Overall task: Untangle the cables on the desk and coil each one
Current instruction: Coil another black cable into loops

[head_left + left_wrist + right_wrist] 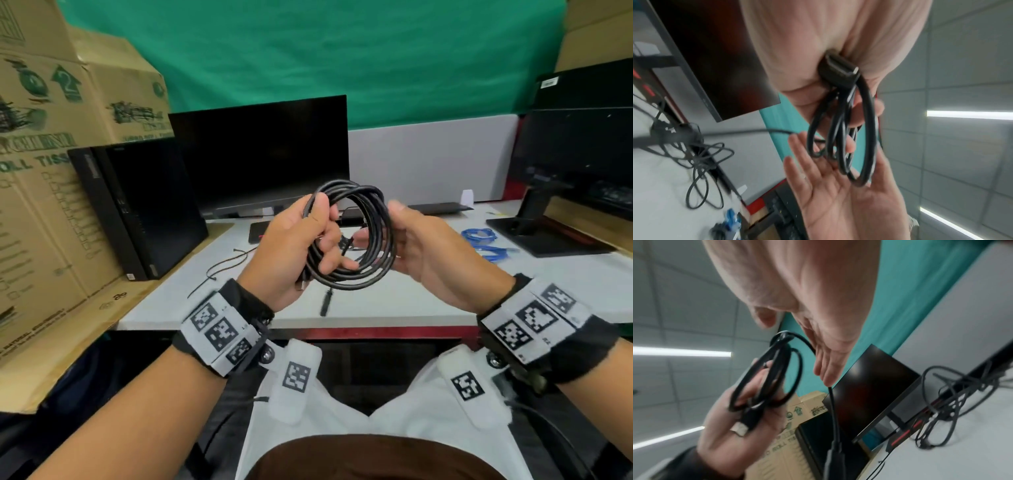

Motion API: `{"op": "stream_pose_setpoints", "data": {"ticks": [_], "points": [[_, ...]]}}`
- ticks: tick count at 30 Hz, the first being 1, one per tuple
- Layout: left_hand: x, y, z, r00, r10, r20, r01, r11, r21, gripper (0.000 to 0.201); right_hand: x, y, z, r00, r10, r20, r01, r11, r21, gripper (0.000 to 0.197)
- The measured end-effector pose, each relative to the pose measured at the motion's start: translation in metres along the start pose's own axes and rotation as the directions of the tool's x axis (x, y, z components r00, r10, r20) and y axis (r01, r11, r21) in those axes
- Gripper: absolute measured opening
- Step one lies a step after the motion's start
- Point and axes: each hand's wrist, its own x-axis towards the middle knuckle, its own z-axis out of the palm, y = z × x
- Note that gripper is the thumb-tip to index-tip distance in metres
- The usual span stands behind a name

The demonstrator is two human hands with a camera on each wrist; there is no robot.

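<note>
A thick black cable [356,236] wound into a round coil hangs above the white desk [376,305]. My left hand [318,236] grips the coil's left side, thumb on top and fingers curled through the loops. In the left wrist view the same fist clamps a plug [838,68] against the loops [869,129]. My right hand [407,240] is at the coil's right side, its palm [828,186] flat and its fingers [826,366] straight. The cable's loose end with a second plug [833,457] dangles below the coil.
A blue cable [486,243] lies at the right of the desk and a thin black cable [222,267] at the left. A dark monitor [260,154], a black computer tower [137,205] and cardboard boxes [51,137] stand behind. A second monitor [575,154] stands at the right.
</note>
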Motion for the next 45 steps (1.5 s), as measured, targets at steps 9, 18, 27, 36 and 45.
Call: {"op": "stream_pose_setpoints", "data": {"ticks": [9, 18, 27, 36, 45], "points": [[0.004, -0.021, 0.01, 0.983, 0.175, -0.058, -0.082, 0.695, 0.714, 0.018, -0.003, 0.003, 0.006, 0.953, -0.177, -0.245, 0.062, 0.908, -0.415, 0.024], [0.0, -0.009, 0.015, 0.973, -0.086, -0.214, 0.174, 0.882, 0.438, 0.016, -0.011, 0.013, 0.014, 0.728, -0.685, 0.022, 0.285, 0.274, -0.919, 0.02], [0.002, -0.013, 0.015, 0.981, 0.183, -0.063, -0.095, 0.74, 0.666, 0.018, -0.012, 0.003, 0.008, 0.975, -0.188, 0.121, 0.17, 0.271, -0.948, 0.02], [0.004, -0.019, -0.005, 0.987, 0.16, 0.03, -0.153, 0.855, 0.495, 0.012, -0.014, -0.021, 0.009, 0.945, -0.002, 0.327, 0.049, 0.99, -0.134, 0.043], [0.01, -0.03, -0.002, 0.928, 0.265, -0.262, -0.031, 0.756, 0.654, 0.017, -0.004, 0.008, 0.002, 0.908, -0.343, -0.241, 0.011, 0.594, -0.804, 0.023]]}}
